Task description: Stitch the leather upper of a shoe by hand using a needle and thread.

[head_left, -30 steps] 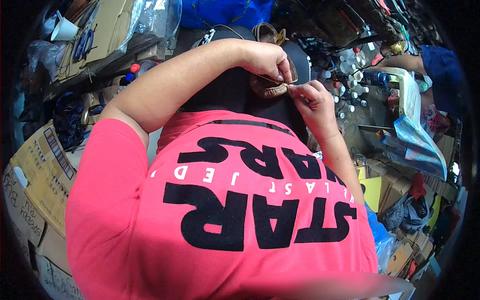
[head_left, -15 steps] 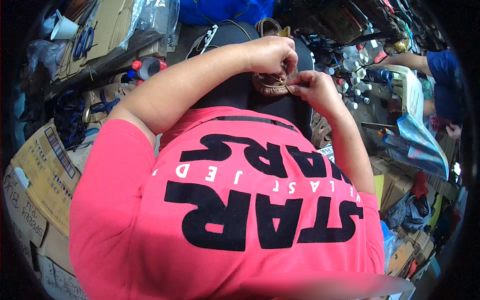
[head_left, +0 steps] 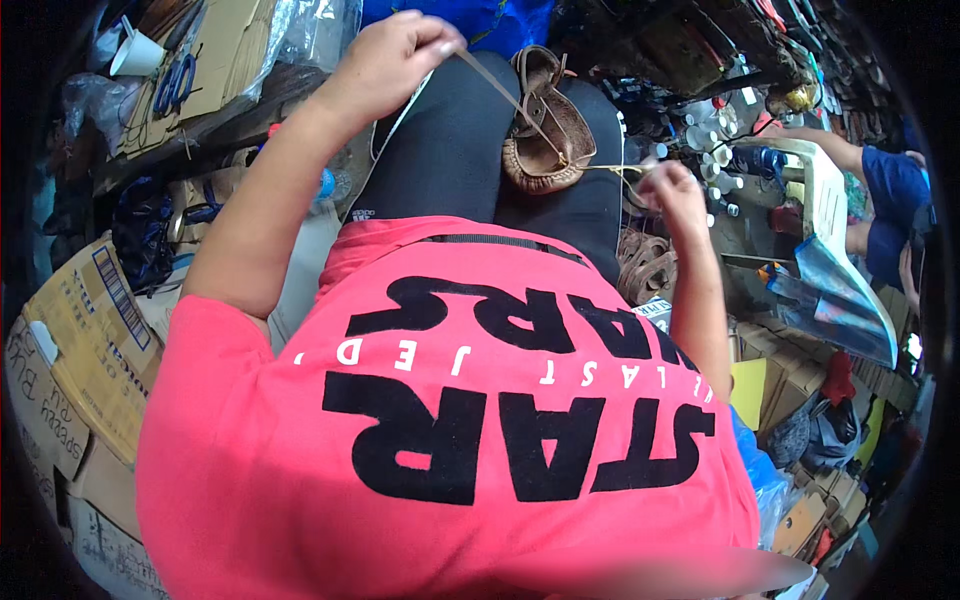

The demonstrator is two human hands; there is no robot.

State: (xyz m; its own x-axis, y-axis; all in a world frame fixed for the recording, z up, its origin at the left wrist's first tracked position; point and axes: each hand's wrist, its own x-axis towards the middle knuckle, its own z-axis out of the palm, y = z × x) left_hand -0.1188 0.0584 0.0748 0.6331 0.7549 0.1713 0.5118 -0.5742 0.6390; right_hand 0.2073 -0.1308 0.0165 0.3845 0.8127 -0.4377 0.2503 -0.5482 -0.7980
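A brown leather moccasin shoe [head_left: 543,179] rests between my thighs, its gathered toe toward me. A tan thread [head_left: 489,77] runs taut from the shoe's stitching up to my left hand [head_left: 398,58], whose fingers pinch it at the far left. On the other side, a pale yellowish thread [head_left: 606,167] stretches from the same spot to my right hand [head_left: 674,193]. That hand's fingers are closed and slightly blurred. Both hands are apart from the shoe.
Plastic bottles [head_left: 708,150] cluster right of my legs. Brown leather pieces [head_left: 648,265] lie by my right thigh. Blue-handled scissors [head_left: 176,83] rest on cardboard at the far left. Another person's arm [head_left: 825,143] reaches in at the right. Cardboard boxes [head_left: 92,335] stand at the left.
Both hands were together at the shoe. Now the left has swung far out to the upper left and the right has moved right, drawing the thread taut between them.
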